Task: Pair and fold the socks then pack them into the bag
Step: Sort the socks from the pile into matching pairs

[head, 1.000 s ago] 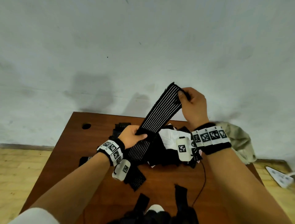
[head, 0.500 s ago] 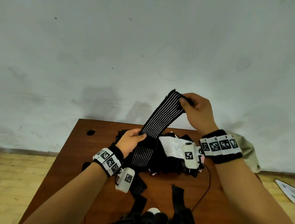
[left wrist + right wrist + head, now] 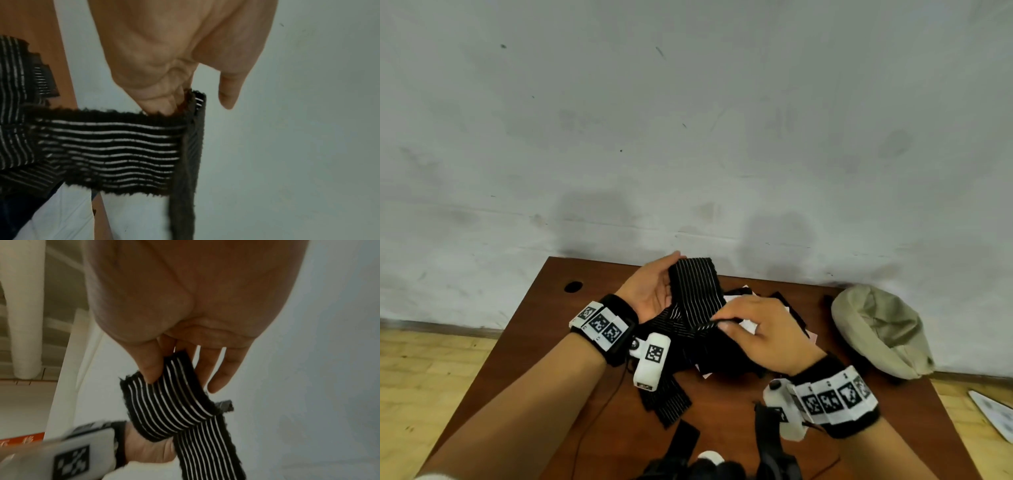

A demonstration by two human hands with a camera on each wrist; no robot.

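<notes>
A black sock with thin white stripes (image 3: 697, 294) is bent over in a fold above the brown table (image 3: 544, 329). My left hand (image 3: 669, 265) stands upright with straight fingers (image 3: 162, 105) against the fold, and its thumb is clear of the cloth. Lower down, my right hand (image 3: 722, 323) pinches the sock's free end (image 3: 170, 386) between thumb and forefinger, just over the sock pile. A beige cloth bag (image 3: 880, 332) lies slumped at the table's right back corner.
A heap of dark socks and white paper (image 3: 726, 359) lies under my hands. Another striped sock (image 3: 664, 401) trails toward the table's front. A round hole (image 3: 573, 286) sits at the left back. The wall (image 3: 688, 137) rises right behind the table.
My right hand has brought the sock's upper end down toward the pile, folding the sock over my left fingers. My left hand has risen and turned palm inward.
</notes>
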